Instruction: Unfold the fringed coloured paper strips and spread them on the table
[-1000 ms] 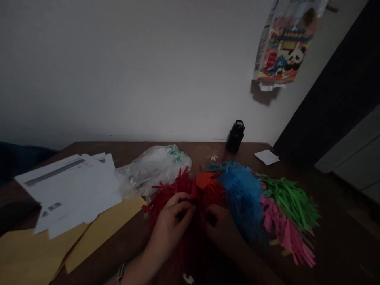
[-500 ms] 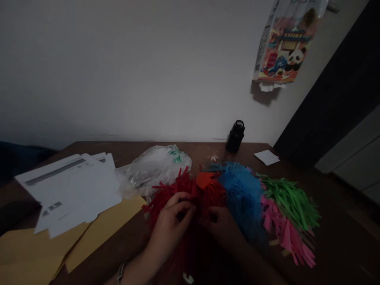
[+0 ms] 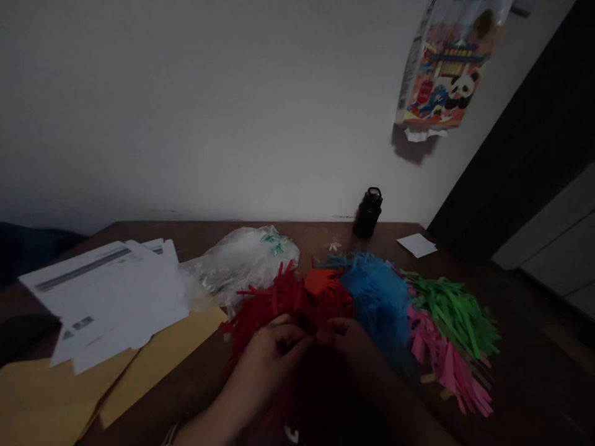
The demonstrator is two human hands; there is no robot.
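Note:
A heap of red fringed paper strips (image 3: 279, 300) lies at the middle of the dark wooden table (image 3: 534, 384). My left hand (image 3: 269, 356) and my right hand (image 3: 351, 344) meet at its near edge, fingers curled and pinching red strips between them. An orange piece (image 3: 320, 280) sits on top of the red heap. To the right lie blue fringed paper (image 3: 376, 297), then green strips (image 3: 453, 310) and pink strips (image 3: 446, 362). The light is dim and the fingertips are partly buried in the paper.
White printed sheets (image 3: 106, 294) lie on yellow envelopes (image 3: 153, 365) at the left. A crumpled clear plastic bag (image 3: 242, 260) sits behind the red heap. A black bottle (image 3: 368, 214) and a small white note (image 3: 418, 245) stand near the wall. A colourful bag (image 3: 446, 68) hangs on the wall.
My two hands have drawn closer together at the near edge of the red heap, the right one shifting up and left. The view dipped slightly.

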